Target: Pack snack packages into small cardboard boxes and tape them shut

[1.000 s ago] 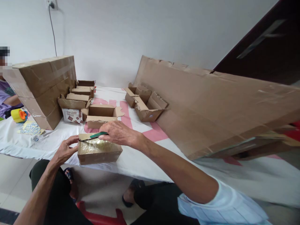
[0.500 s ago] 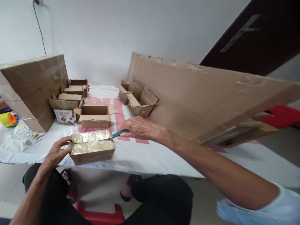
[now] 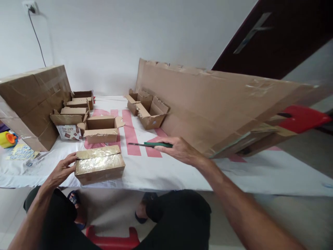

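Note:
Near the table's front edge sits a taped cardboard box (image 3: pixel 100 166), with a dark slit along the seam of its shiny top. My left hand (image 3: pixel 63 168) grips its left end, fingers at the top corner and thumb on the side. Off to the right of the box, my right hand (image 3: pixel 178 149) is closed round the green handle of a knife (image 3: pixel 153 144). The knife's thin dark blade points left, above the tablecloth and apart from the box.
Several open small cartons (image 3: pixel 101 133) stand beyond the box, one beside a "Su-per Meal" package (image 3: pixel 69 132). More open cartons (image 3: pixel 153 114) lean by a large cardboard sheet (image 3: pixel 208 104) at right. A big taped carton (image 3: pixel 33 100) stands left, near a yellow object (image 3: pixel 6 139).
My right hand has drawn the knife away from the box's top to the right. My left hand stays on the box. The view has shifted slightly.

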The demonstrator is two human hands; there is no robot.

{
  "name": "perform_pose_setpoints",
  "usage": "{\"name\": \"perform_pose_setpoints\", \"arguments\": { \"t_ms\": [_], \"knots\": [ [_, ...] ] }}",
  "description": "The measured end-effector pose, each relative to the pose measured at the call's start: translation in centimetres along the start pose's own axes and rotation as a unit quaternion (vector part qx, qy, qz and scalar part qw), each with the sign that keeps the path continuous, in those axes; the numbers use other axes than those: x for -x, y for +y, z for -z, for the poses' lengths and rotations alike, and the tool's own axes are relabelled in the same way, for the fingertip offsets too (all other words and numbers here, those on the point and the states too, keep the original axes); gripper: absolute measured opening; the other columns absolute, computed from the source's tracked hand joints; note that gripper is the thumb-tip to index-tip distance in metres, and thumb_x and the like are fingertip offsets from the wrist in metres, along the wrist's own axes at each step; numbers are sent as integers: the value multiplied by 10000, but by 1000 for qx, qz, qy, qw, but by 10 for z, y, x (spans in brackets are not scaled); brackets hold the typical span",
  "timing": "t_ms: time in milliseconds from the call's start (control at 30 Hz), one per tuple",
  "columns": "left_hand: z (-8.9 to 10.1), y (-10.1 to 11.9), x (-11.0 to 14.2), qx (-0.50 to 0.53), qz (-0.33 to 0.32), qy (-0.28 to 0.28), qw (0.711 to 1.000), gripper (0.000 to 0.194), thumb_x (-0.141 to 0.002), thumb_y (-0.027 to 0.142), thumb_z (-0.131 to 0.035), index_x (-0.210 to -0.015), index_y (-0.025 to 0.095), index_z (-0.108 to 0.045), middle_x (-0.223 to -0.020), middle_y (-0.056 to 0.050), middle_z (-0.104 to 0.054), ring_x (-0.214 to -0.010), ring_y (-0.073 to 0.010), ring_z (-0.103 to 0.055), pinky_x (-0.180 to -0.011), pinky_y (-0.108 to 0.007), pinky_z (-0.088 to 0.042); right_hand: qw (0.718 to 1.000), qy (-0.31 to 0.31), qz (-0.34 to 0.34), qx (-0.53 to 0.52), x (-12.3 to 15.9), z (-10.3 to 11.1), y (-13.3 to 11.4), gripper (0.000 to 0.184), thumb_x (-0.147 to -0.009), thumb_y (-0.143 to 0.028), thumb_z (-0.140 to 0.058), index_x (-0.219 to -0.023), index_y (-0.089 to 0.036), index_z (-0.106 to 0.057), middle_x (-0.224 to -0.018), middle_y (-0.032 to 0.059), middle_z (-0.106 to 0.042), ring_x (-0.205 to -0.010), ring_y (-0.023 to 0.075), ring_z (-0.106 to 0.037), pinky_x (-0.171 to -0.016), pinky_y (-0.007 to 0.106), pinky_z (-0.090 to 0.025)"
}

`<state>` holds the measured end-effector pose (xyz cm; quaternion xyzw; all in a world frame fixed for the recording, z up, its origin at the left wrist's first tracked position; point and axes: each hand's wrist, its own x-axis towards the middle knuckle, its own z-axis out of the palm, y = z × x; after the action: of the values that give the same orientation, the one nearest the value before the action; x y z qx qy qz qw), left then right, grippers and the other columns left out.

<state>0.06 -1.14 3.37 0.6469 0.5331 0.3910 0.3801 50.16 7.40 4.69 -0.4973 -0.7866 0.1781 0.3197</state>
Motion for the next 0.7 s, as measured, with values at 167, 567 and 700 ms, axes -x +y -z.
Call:
{"name": "perform_pose_setpoints", "arguments": {
  "t_ms": [167, 567, 700],
  "knots": [
    [1, 6, -2, 22, -1, -17, 1000, 538, -755, 647, -907, -1149, 281, -887, -1487, -128, -696, -1468, -417, -560, -1231, -497, -477, 992, 60, -95, -49, 49, -66, 35, 410, -905, -562, -598, -965, -210, -800, -923, 98, -819, -848, 294, -760, -798, 413, -592],
    [-1, 5, -1, 28, 7, -54, 998, 541, -819, 474, -898, -1304, 248, -821, -1478, -132, -703, -1404, -375, -610, -1168, -458, -522, 983, -105, 91, -124, -14, -51, -86, 259, -984, -407, -666, -1023, -212, -832, -917, 36, -818, -799, 207, -703, -731, 308, -511],
    [1, -1, -3, 23, 4, -55, 998, 548, -803, 474, -911, -1296, 250, -826, -1479, -132, -703, -1411, -371, -605, -1200, -466, -493, 967, -158, 187, -65, -50, -59, -129, 206, -1000, -338, -684, -1071, -241, -851, -1030, 49, -844, -898, 213, -728, -795, 312, -496]
  ]
}}
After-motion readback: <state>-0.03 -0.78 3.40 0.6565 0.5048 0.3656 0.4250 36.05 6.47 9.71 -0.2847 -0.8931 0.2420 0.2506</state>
